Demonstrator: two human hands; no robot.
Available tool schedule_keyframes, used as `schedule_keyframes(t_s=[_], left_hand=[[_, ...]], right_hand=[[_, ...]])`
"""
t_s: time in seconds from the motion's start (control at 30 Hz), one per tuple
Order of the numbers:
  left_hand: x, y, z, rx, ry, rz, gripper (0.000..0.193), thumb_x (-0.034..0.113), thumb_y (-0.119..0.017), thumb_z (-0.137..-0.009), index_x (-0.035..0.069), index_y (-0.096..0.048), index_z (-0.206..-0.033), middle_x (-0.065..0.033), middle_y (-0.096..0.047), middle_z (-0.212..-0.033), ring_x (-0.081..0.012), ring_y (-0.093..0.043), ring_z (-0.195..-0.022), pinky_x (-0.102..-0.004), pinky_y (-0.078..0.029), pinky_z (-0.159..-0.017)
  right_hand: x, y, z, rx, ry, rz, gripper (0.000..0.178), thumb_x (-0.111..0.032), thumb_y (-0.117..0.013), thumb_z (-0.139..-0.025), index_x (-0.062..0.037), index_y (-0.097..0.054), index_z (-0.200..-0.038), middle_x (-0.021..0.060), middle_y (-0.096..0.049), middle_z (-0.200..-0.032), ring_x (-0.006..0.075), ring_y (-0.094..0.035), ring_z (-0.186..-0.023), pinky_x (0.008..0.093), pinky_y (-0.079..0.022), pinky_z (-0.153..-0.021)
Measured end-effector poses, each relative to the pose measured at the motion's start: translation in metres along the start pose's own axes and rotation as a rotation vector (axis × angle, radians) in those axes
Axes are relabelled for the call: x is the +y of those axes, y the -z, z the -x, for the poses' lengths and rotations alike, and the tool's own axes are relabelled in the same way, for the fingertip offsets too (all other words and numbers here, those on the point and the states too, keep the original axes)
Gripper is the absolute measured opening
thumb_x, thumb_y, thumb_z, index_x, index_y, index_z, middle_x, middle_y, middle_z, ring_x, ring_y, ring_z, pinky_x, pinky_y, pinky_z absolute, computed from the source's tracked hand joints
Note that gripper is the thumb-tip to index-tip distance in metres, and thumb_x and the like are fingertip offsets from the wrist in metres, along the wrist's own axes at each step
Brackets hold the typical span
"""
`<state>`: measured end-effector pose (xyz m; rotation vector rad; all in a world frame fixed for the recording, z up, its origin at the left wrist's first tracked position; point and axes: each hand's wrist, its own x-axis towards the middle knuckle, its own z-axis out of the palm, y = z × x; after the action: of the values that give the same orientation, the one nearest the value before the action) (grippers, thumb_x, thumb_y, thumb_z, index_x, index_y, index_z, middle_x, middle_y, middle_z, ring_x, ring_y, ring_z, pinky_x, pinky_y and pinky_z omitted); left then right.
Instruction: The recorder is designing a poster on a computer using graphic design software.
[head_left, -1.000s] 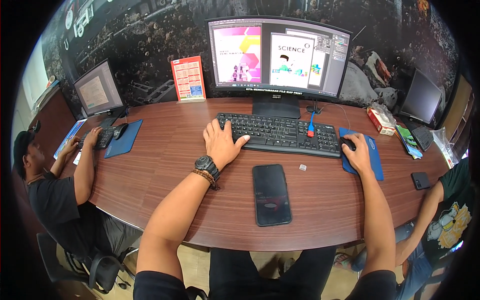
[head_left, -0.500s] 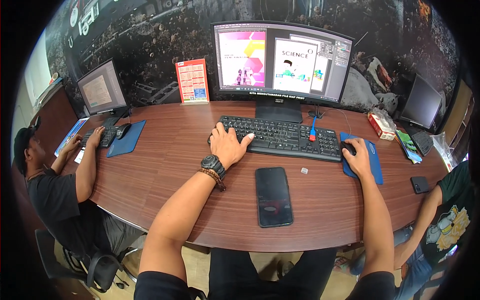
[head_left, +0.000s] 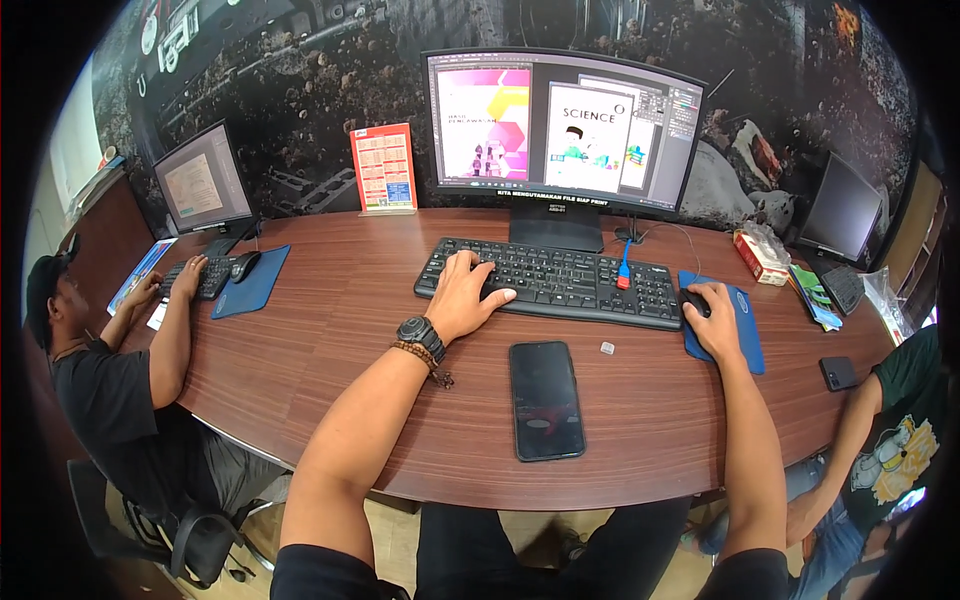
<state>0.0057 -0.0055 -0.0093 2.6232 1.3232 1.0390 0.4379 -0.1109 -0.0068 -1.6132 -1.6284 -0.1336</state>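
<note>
My left hand (head_left: 463, 302) rests over the left end of a black keyboard (head_left: 570, 275). Its fingers lie bent on the keys, the thumb stretched out apart from them along the near edge; nothing is held. Farther right, my right hand (head_left: 716, 328) is closed over a black mouse (head_left: 693, 301), partly hidden by the fingers, on a blue mouse pad (head_left: 748, 350). Behind the keyboard stands a curved monitor (head_left: 540, 115) with page designs and a pink cover on screen. A blue and red USB cable or adapter (head_left: 624, 274) lies across the keyboard's right part.
A black phone (head_left: 547, 400) lies near the desk's front, beside a small pale square piece (head_left: 607, 348). A red calendar (head_left: 384, 170) stands left of the monitor. One person (head_left: 115, 350) types at the left; another (head_left: 895, 450) sits at the right near a dark phone (head_left: 838, 373).
The fingers of my left hand have shifted slightly right on the keys and bent more. My right hand stays on the mouse. The whole view has moved very slightly.
</note>
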Motion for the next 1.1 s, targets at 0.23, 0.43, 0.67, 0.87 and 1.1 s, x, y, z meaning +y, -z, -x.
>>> schedule_keyframes(t_s=[0.23, 0.43, 0.67, 0.87, 1.1], left_hand=[[-0.0044, -0.0037, 0.0026, 0.05, -0.037, -0.035, 0.064, 0.049, -0.071, -0.09, -0.007, -0.066, -0.122, -0.0185, -0.053, -0.118, -0.0347, -0.048, -0.114, -0.0446, -0.041, -0.102], [-0.0054, -0.0063, 0.0059, 0.061, -0.021, -0.085, 0.066, 0.052, -0.069, -0.091, -0.006, -0.066, -0.122, -0.0203, -0.053, -0.12, -0.0356, -0.046, -0.118, -0.0468, -0.036, -0.106], [0.0001, -0.0076, 0.0044, 0.007, 0.065, -0.172, 0.068, 0.056, -0.064, -0.093, 0.001, -0.061, -0.134, -0.0262, -0.047, -0.137, -0.0401, -0.039, -0.13, -0.0531, -0.031, -0.111], [-0.0038, -0.001, -0.0003, 0.028, -0.065, -0.031, 0.06, 0.043, -0.071, -0.093, -0.005, -0.064, -0.127, -0.0213, -0.052, -0.127, -0.0365, -0.046, -0.123, -0.0448, -0.04, -0.106], [-0.0007, 0.0012, -0.0002, -0.007, -0.042, 0.007, 0.061, 0.042, -0.071, -0.093, -0.01, -0.064, -0.124, -0.0186, -0.054, -0.118, -0.0331, -0.049, -0.113, -0.0416, -0.042, -0.101]], right_hand=[[0.0011, -0.0005, 0.0, 0.003, 0.011, 0.004, 0.034, -0.017, -0.069, -0.083, -0.003, -0.069, -0.113, 0.0177, -0.06, -0.118, 0.0375, -0.06, -0.111, 0.0433, -0.049, -0.097], [0.0009, -0.0003, 0.0011, -0.002, 0.007, 0.011, 0.034, -0.016, -0.069, -0.083, -0.0032, -0.069, -0.114, 0.0175, -0.06, -0.117, 0.0378, -0.06, -0.111, 0.0436, -0.049, -0.097], [0.0012, 0.0006, 0.0001, 0.005, -0.019, 0.02, 0.032, -0.016, -0.069, -0.083, -0.0043, -0.069, -0.113, 0.0162, -0.06, -0.118, 0.0371, -0.061, -0.111, 0.043, -0.05, -0.097], [0.0033, -0.0027, 0.0007, 0.043, -0.058, 0.078, 0.032, -0.017, -0.067, -0.083, -0.0051, -0.069, -0.112, 0.0162, -0.061, -0.117, 0.0367, -0.061, -0.112, 0.0431, -0.05, -0.097], [0.004, -0.0012, 0.0014, 0.041, -0.04, 0.073, 0.03, -0.016, -0.066, -0.081, -0.0048, -0.068, -0.109, 0.0153, -0.061, -0.116, 0.0363, -0.062, -0.11, 0.0432, -0.05, -0.095]])
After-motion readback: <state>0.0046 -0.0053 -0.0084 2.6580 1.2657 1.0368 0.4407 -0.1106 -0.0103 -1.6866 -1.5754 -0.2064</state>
